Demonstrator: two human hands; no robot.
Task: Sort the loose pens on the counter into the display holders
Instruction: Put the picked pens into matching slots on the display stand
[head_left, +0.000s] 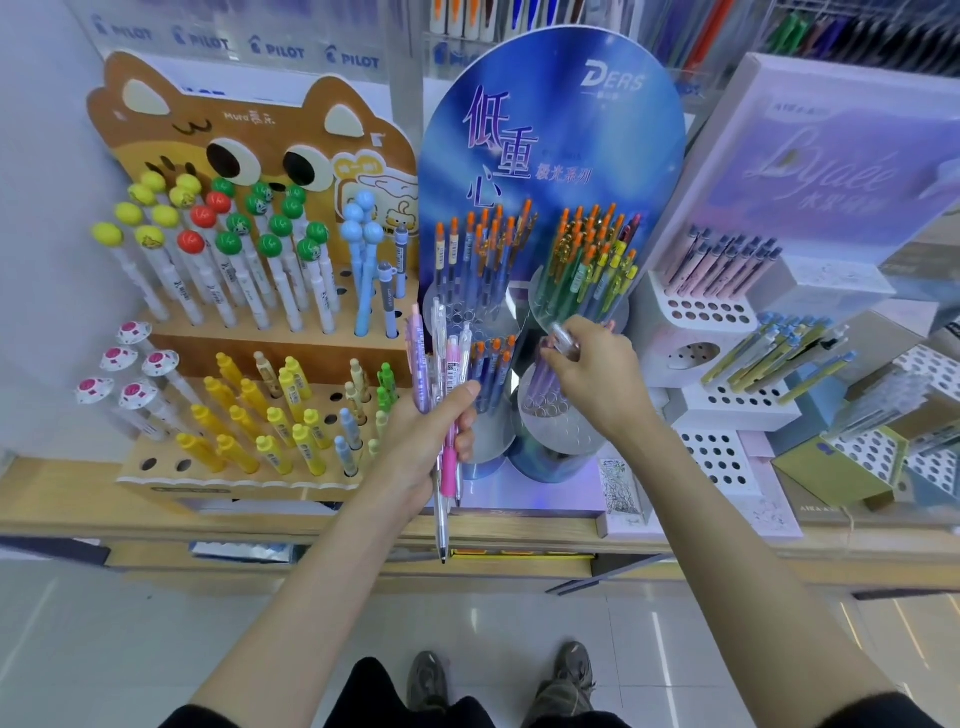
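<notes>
On my feed both forearms reach up from the bottom corners toward the stands on the counter (62, 499). The left hand (415, 441) is raised with the wrist bent back. Its fingers are curled round a bundle of pens (441, 364) and the thumb is pressed across the front of them. The pink, lilac and clear barrels stand upright, with caps above the fingers and tips hanging below the palm. The right hand (597, 384) shows me its back and is angled left. Its fingertips are closed narrowly, pinching the end of a clear pen (563, 336) that is too blurred to describe further. Just below those fingertips sits a round holder (558, 426) of the blue display stand (550, 130), with purple pens at its near-left side. The cat-shaped stand (249, 150) lies well left of the left thumb.
</notes>
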